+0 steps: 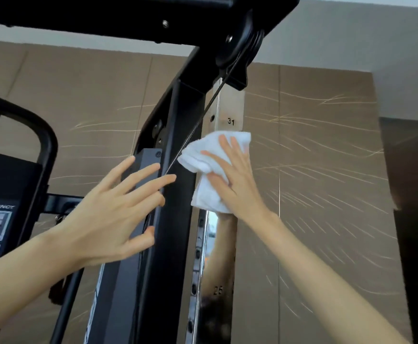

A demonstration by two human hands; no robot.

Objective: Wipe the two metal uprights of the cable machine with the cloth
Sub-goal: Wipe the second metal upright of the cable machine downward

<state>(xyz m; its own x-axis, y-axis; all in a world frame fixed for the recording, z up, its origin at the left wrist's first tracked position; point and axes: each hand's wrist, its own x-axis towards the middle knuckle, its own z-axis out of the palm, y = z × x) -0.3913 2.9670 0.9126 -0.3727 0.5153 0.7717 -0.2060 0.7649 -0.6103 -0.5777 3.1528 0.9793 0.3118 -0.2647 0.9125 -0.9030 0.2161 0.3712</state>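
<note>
Two bare forearms reach up from the bottom of the frame toward the cable machine. At centre left the left hand is open, its fingers spread and straight and holding nothing. Its fingertips lie at the black frame post, though motion blur makes it hard to say how firmly they touch. Right of centre the right hand is open too, laid flat with straight fingers and pressing the white cloth against the shiny metal upright. The cloth is bunched over the upright's front face just below the stamped number 31, close to the top. Above it, a thin cable slants down from the black pulley at upper centre. Below the cloth the upright runs down past the number 25 and mirrors the arm, so it looks clean, but I can't judge whether that stretch has been wiped. From where the cloth sits, I'd say this upright is mid-wipe at its top end. The second upright isn't in sight, so it may well be left to do.
</note>
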